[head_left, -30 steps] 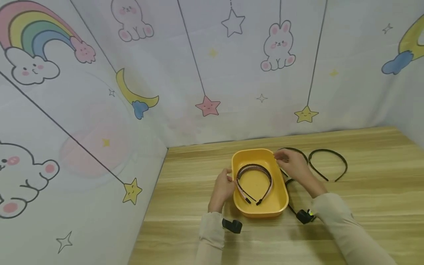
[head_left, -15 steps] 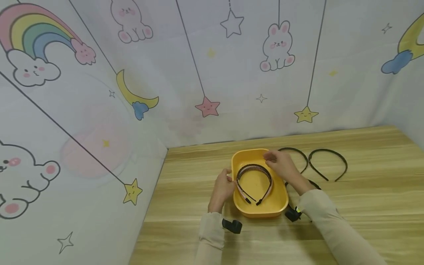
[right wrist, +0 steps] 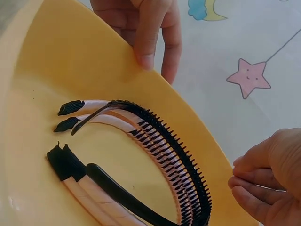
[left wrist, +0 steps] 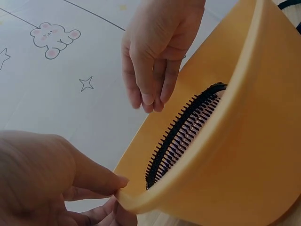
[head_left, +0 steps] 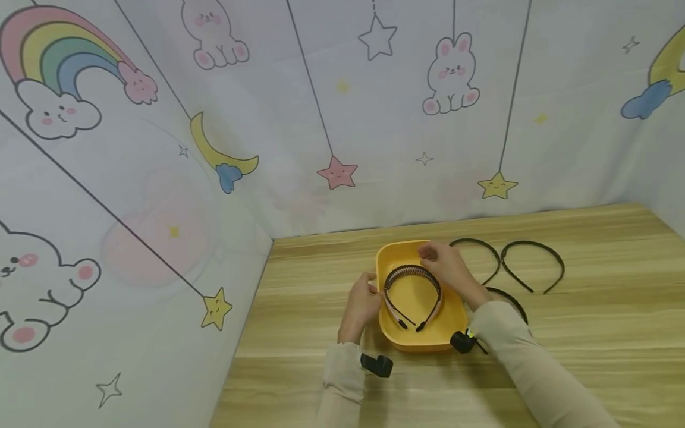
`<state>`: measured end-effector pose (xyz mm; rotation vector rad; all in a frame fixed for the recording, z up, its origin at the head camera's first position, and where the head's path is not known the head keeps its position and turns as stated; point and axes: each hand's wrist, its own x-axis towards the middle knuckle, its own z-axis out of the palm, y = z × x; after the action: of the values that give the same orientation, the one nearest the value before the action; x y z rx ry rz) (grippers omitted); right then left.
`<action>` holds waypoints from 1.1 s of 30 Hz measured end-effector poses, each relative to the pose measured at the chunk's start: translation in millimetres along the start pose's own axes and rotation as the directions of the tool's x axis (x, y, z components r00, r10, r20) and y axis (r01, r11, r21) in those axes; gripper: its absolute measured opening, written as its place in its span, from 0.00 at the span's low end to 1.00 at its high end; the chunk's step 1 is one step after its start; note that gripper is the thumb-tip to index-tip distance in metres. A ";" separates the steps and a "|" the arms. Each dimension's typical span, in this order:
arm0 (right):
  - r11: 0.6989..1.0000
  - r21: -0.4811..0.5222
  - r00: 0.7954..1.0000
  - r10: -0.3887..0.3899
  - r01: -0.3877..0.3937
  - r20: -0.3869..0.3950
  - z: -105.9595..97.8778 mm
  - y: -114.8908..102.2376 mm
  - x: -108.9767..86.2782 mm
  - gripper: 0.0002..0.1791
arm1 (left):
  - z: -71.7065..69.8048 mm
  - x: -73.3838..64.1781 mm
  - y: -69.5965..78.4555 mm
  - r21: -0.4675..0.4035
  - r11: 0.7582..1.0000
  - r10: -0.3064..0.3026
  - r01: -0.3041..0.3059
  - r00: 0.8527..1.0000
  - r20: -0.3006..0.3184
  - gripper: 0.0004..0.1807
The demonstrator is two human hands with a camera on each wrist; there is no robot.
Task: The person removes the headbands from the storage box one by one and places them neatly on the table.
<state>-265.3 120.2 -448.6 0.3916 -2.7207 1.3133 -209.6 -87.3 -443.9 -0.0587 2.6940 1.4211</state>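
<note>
The yellow plastic bin [head_left: 398, 342] stands on the table with a nested stack of hair headbands [head_left: 412, 271] inside. In the right wrist view a black toothed headband [right wrist: 165, 128] lies on top of pink ones [right wrist: 99, 207] with black tips. My left hand [head_left: 362, 303] pinches the bin's left rim between thumb and fingers, plain in the left wrist view. Over the far right part of the bin is my right hand [head_left: 446, 264], its fingers loosely bent and pointing down in the left wrist view [left wrist: 157, 56], with nothing between them.
Right of the bin lie black headbands on the wooden table [head_left: 605, 321]: one beside the far rim [head_left: 473, 240], another farther right [head_left: 535, 243], and one partly under the right sleeve [head_left: 512, 297]. A fabric backdrop [head_left: 385, 202] with printed animals and stars borders the table.
My right hand has moved left from the bin's right rim to over its far inside. The left hand stays at the rim, and the headbands in the bin have not moved.
</note>
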 end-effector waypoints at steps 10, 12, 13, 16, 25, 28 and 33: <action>0.998 -0.032 0.998 0.049 -0.048 0.038 10.0 0.9 8.0 0.15 | -0.3 0.6 -0.3 -0.007 1.000 0.015 -0.015 1.000 0.000 0.24; 0.998 -0.037 0.998 0.049 -0.048 0.044 11.8 1.5 8.3 0.15 | -0.3 0.6 -1.0 -0.007 1.000 0.012 -0.012 1.000 0.003 0.24; 0.998 -0.038 0.997 0.052 -0.050 0.050 12.4 2.0 8.3 0.15 | -0.2 0.6 -1.3 -0.008 1.000 0.011 -0.011 1.000 0.005 0.24; 0.998 -0.045 0.997 0.056 -0.053 0.057 13.5 2.9 8.5 0.15 | 0.3 2.0 -2.8 -0.012 1.000 0.007 -0.007 1.000 0.008 0.24; 0.996 -0.078 0.995 0.058 -0.052 0.082 15.0 4.8 10.1 0.16 | 1.0 1.5 -2.4 -0.010 1.000 0.004 -0.004 1.000 0.001 0.23; 0.994 -0.089 0.993 0.066 -0.058 0.095 14.9 4.7 10.6 0.16 | 0.8 1.9 -2.2 -0.017 1.000 0.007 -0.007 1.000 0.001 0.23; 0.991 -0.118 0.991 0.071 -0.057 0.117 14.7 4.0 11.8 0.16 | 0.4 2.7 -3.0 -0.017 1.000 0.019 -0.019 1.000 0.000 0.23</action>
<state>-277.4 108.9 -458.4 0.3880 -2.9156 1.1767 -212.0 -88.6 -446.8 -0.0343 2.6892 1.4498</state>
